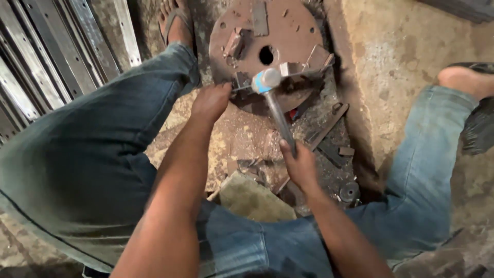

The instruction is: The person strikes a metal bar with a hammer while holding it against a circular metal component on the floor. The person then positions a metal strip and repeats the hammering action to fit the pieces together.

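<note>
Dusty concrete floor (401, 62) bears a rusty round plate (288, 31) and scrap pieces (329, 134).

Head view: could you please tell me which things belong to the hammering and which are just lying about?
In use: hammer in right hand; thin metal piece held by left hand; round steel plate.

Lying about: metal strips; scrap pieces; small disc.

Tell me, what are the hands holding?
The right hand grips a hammer by its handle's lower end. The left hand pinches a thin metal piece at one end.
</note>
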